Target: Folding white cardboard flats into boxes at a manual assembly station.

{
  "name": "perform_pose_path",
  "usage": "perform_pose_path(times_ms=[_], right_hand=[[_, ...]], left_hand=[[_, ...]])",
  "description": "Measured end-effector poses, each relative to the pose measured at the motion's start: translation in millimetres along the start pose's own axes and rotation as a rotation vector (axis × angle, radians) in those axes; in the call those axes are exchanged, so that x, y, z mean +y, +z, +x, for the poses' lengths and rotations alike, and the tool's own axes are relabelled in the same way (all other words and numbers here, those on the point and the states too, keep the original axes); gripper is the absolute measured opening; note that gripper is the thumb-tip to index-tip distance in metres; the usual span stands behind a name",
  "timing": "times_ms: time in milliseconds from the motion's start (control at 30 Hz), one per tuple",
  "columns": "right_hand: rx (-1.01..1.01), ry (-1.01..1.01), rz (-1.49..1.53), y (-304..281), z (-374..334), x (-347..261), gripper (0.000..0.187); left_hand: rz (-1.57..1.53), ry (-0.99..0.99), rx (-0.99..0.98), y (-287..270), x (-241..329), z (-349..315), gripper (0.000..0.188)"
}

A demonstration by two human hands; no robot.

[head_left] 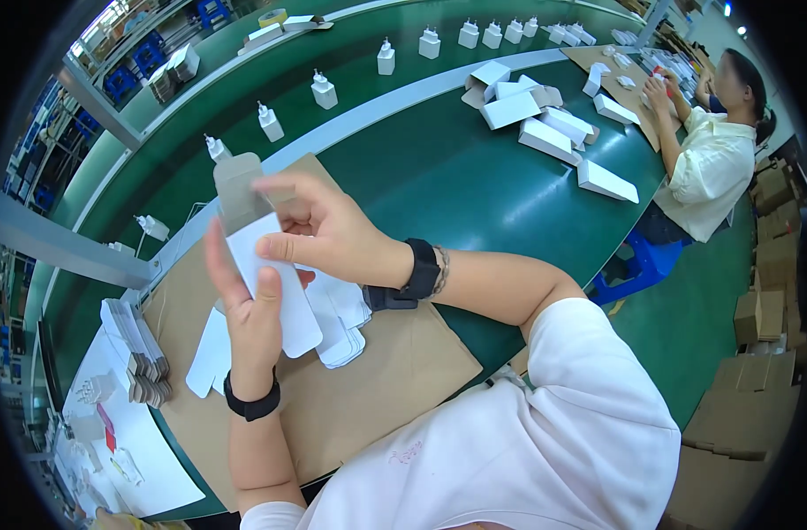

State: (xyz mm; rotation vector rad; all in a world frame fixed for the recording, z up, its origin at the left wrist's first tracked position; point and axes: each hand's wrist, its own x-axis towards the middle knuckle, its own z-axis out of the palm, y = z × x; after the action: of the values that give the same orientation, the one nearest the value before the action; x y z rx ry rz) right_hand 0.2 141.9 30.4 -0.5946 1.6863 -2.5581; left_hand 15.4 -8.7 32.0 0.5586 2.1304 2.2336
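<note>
A small white carton (pixel 275 274) with a grey inner side is held up between my two hands, its top flap raised. My left hand (pixel 251 314) grips it from the lower left, thumb on the front face. From the right, my right hand (pixel 333 221) pinches its upper part, thumb on the front and fingers near the flap, slightly blurred. Below them, flat white carton blanks (pixel 340 331) lie on a brown cardboard sheet (pixel 412 362). Another flat white piece (pixel 211 353) shows left of my left wrist. The carton's inside is hidden from view.
White plug-like blocks (pixel 324 91) stand spaced along the green conveyor (pixel 359 79) behind a metal rail. Folded cartons (pixel 136 349) are stacked at left. Formed white boxes (pixel 545 132) lie on the green table's far right, near a seated co-worker (pixel 708 168). Cardboard boxes (pixel 748 389) line the right.
</note>
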Motion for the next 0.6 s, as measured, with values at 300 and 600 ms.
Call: perform_pose_path(times_ms=[300, 600], right_hand=[[0.058, -0.121, -0.391, -2, 2, 15, 0.009], [-0.086, 0.082, -0.442, -9, 14, -9, 0.024]], left_hand=[[-0.301, -0.324, -0.118, -16, -11, -2, 0.047], [0.125, -0.222, -0.204, -32, -7, 0, 0.078]])
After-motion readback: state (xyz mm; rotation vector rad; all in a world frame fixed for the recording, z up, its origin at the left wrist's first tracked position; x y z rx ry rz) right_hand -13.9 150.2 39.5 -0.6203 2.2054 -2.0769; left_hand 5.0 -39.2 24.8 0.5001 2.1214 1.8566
